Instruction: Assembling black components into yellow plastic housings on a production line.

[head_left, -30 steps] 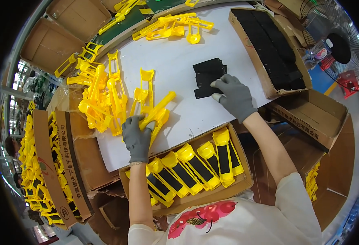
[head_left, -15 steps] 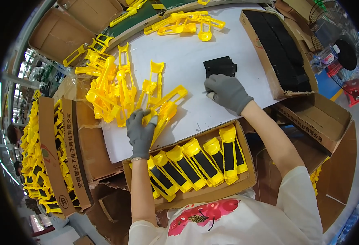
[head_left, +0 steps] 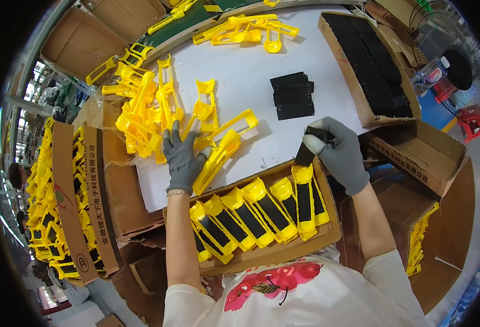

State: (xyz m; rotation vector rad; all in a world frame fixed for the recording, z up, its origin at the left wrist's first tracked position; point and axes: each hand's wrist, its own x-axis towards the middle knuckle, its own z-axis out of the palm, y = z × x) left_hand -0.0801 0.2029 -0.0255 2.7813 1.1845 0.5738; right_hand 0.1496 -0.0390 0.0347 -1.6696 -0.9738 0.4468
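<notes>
My right hand [head_left: 342,158], in a grey glove, pinches a thin black strip [head_left: 305,155] above the far right part of an open cardboard box [head_left: 334,231]. In that box, yellow plastic frames [head_left: 252,191] with black inserts stand tilted in a row. My left hand [head_left: 184,161], also gloved, has its fingers spread over the near edge of a heap of yellow frames [head_left: 142,117]. Its thumb lies against a single yellow frame [head_left: 218,162]; contact with the other frames I cannot tell. A small stack of black strips [head_left: 293,97] lies on the white tabletop [head_left: 240,71].
At the right stands a carton [head_left: 342,54] packed with black strips, with a fan [head_left: 458,68] and a plastic bottle [head_left: 433,71] beyond. More yellow frames [head_left: 245,34] lie at the far edge. A full carton [head_left: 60,201] of frames is at the left.
My right hand has come back from the stack toward the box, now with a black strip in its fingers. My left hand has shifted slightly up and left, its fingers spreading.
</notes>
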